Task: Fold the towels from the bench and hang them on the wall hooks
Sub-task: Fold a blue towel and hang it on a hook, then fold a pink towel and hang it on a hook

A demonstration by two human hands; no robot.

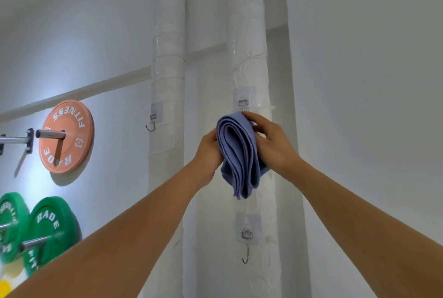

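- Two hands hold one folded blue towel (pixel 239 154) up against the right-hand white wrapped pipe (pixel 249 34), just below an adhesive wall hook (pixel 244 100) stuck to that pipe.
- The left hand (pixel 209 151) has its grip closed on the towel's left side, fingers hidden behind the cloth, thumb on the near edge.
- The right hand (pixel 271 139) has its grip closed round the towel's right side and top, fingertips curled over the upper fold right under the hook's metal loop; whether the cloth is on the hook cannot be told.
- The towel is folded in several layers, its rounded fold uppermost and its loose ends hanging down.
- A second hook (pixel 247 240) sits lower on the same pipe, bare, well below the towel.
- A third hook (pixel 153 118) is on the left wrapped pipe (pixel 167 82), also bare.
- At left, an orange weight plate (pixel 66 137) hangs on a wall peg, with two green weight plates (pixel 50 228) on pegs below it.
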